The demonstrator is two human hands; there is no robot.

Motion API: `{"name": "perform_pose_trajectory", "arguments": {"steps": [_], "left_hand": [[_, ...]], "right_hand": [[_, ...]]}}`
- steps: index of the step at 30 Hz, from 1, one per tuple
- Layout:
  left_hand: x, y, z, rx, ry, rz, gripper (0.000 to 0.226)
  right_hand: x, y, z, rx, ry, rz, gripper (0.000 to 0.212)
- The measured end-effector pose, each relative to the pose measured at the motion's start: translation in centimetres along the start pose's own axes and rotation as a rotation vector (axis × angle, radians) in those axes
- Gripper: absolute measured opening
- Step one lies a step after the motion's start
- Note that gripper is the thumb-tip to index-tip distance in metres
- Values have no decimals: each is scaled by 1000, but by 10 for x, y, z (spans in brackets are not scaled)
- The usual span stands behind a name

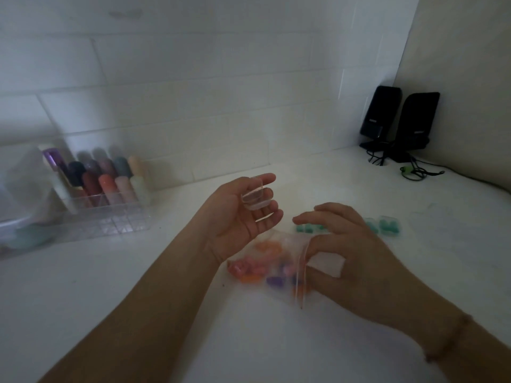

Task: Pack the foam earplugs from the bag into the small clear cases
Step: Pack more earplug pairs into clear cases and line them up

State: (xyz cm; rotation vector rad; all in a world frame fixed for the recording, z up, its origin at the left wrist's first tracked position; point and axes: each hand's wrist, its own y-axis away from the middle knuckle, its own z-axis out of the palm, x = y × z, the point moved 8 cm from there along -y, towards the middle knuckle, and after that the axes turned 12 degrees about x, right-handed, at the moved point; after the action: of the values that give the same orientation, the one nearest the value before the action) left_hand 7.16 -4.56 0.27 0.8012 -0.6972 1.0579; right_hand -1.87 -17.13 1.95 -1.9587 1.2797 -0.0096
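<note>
My left hand [243, 214] is raised palm-up above the white counter and holds a small clear case [255, 197] on its fingers, thumb side up. Below it lies a clear zip bag [272, 268] with several orange, pink and purple foam earplugs inside. My right hand [345, 252] hovers over the bag's open end, its fingers and thumb pinching the bag's mouth. Beyond the right hand sit small clear cases holding teal earplugs [388, 226], and more teal earplugs [305, 228] show past the fingertips.
A clear acrylic organiser [110, 217] with several coloured tubes stands at the left against the tiled wall. Two black speakers [401, 123] with cables [414, 172] stand in the far right corner. The white counter [138, 286] spreads across the foreground.
</note>
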Motion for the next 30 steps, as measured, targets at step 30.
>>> {"name": "perform_pose_trajectory", "arguments": {"steps": [30], "left_hand": [[-35,44,53,-352,-257,35,45]], "right_hand": [[-23,-3,-36,320,18,-39,28]]}}
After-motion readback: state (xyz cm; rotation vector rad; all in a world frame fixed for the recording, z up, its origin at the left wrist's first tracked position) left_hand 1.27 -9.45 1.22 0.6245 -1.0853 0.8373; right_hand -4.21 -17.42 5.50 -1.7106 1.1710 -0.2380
